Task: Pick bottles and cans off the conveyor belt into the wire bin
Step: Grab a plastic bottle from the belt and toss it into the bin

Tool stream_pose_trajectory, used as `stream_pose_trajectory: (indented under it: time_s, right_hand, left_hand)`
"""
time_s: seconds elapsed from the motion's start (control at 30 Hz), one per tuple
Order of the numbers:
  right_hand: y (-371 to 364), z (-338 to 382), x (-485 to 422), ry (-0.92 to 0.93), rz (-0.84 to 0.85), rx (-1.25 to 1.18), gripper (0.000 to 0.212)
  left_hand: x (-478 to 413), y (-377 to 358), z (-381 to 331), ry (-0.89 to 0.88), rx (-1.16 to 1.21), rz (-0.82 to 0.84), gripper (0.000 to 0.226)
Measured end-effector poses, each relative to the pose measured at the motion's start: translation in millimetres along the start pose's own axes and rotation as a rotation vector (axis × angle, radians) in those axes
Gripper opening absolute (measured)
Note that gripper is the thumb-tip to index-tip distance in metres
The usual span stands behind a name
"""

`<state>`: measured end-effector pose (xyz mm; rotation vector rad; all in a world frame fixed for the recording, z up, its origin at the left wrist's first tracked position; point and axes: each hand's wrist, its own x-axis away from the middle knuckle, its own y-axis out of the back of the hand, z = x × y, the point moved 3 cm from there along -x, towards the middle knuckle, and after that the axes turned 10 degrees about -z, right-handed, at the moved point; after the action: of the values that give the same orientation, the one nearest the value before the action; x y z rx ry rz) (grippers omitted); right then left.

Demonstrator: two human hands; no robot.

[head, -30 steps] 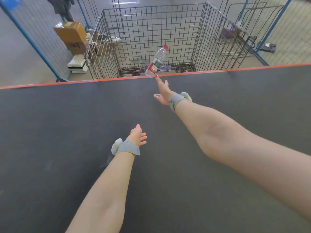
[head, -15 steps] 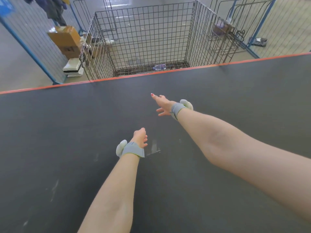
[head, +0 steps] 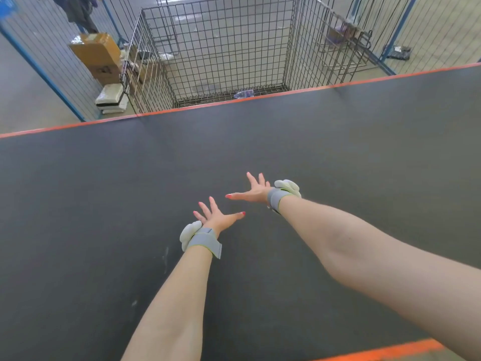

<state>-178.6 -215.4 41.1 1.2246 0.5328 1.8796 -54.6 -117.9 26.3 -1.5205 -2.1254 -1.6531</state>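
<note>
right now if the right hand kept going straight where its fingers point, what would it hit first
Probably nothing on the belt: the right hand is open and the dark surface ahead looks bare. Past the orange edge it would likely meet the wire bin, though depth is unclear.

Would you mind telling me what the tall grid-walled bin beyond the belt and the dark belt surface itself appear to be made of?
The grid-walled wire bin looks like welded metal wire, dull grey and uncoated: thin straight rods crossing in a regular mesh that you can see through. The dark conveyor belt looks like matte rubber or a rubberised fabric: flat charcoal, no shine, with faint pale scuffs. Which of the two it is cannot be told from here.
</note>
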Motion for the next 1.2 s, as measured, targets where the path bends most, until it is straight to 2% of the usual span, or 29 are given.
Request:
stream_pose_trajectory:
  time_s: [0.1, 0.17, 0.2, 0.23, 0.3, 0.33, 0.4, 0.5, 0.6, 0.67, 0.8, 1.2]
  right_hand:
    - [-17.7, -11.3, 3.4, 0.017, -0.024, 0.071, 0.119]
    - [-25.6, -13.4, 4.1, 0.032, -0.045, 0.091, 0.116]
    - [-29.6, -14.1, 2.5, 0.046, -0.066, 0.082, 0.109]
    - [-31.7, -13.9, -0.4, 0.065, -0.115, 0.045, 0.092]
    - [-27.7, -9.0, -7.2, 0.082, -0.251, -0.074, 0.038]
    - [-24.4, -4.4, -7.8, 0.076, -0.296, -0.125, 0.025]
    - [-19.7, 4.3, -8.1, 0.078, -0.325, -0.146, 0.026]
    - [-9.5, 18.6, -4.7, 0.099, -0.341, -0.07, 0.022]
    - [-9.9, 21.6, -4.3, 0.136, -0.248, -0.005, 0.056]
    - [-13.9, 18.7, -7.0, 0.118, -0.152, 0.02, 0.072]
    - [-15.9, 19.3, -6.6, 0.035, -0.078, -0.01, 0.079]
    - [-19.9, 32.7, 3.4, 0.077, -0.043, 0.113, 0.077]
  left_hand:
    - [0.9, -5.1, 17.7, -0.011, -0.06, 0.011, 0.13]
    - [-2.3, -7.8, 23.7, -0.029, -0.008, -0.01, 0.127]
    - [-6.3, -10.4, 28.0, -0.03, 0.084, -0.033, 0.115]
    - [-10.2, -10.9, 31.9, -0.034, 0.201, -0.091, 0.092]
    - [-14.6, -3.6, 33.8, -0.026, 0.375, -0.263, 0.025]
    - [-16.6, 0.4, 33.8, -0.033, 0.414, -0.313, 0.015]
    - [-17.9, 6.8, 33.1, -0.055, 0.411, -0.332, 0.024]
    - [-16.3, 20.3, 23.3, -0.112, 0.258, -0.351, 0.013]
    - [-20.7, 25.9, 22.9, -0.114, 0.076, -0.321, 0.059]
    - [-24.4, 29.3, 22.6, -0.071, 0.116, -0.319, 0.069]
    - [-34.7, 30.4, 31.8, 0.014, 0.12, -0.271, 0.072]
    - [-27.1, 42.1, 38.2, -0.002, 0.116, -0.192, 0.071]
